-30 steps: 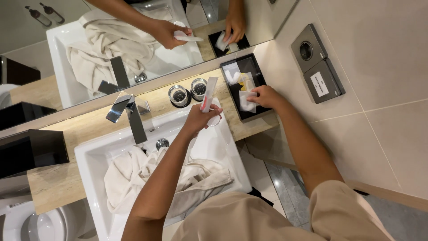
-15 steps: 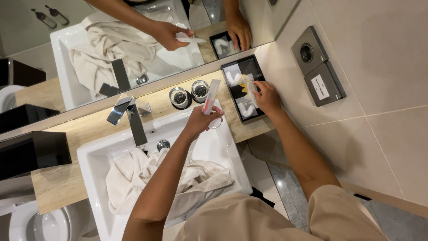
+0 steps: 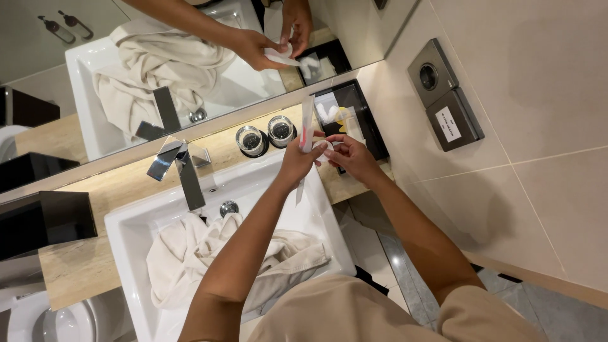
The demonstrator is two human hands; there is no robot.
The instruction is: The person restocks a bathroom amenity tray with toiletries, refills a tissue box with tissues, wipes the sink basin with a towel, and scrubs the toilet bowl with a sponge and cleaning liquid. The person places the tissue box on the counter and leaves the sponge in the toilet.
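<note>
My left hand [image 3: 296, 162] grips a long, slim white packet [image 3: 307, 120] upright over the back right corner of the white sink [image 3: 126, 228]. My right hand [image 3: 352, 156] is right beside it, fingers pinched on a small white item [image 3: 326, 145] that touches the packet. Just behind both hands a black tray [image 3: 365, 101] sits on the stone counter with small white and yellow toiletries [image 3: 335, 114] in it. The mirror above repeats both hands.
Two upturned glasses [image 3: 252, 140] stand on a dark coaster left of the tray. A crumpled beige towel [image 3: 209, 253] lies in the sink below a square chrome tap [image 3: 183, 168]. A black box [image 3: 44, 218] sits at the left, a toilet [image 3: 44, 323] below it, a wall socket [image 3: 443, 95] at the right.
My right hand has left the black tray and come left to meet my left hand, bringing a small white item. My left hand kept the long packet in about the same place.
</note>
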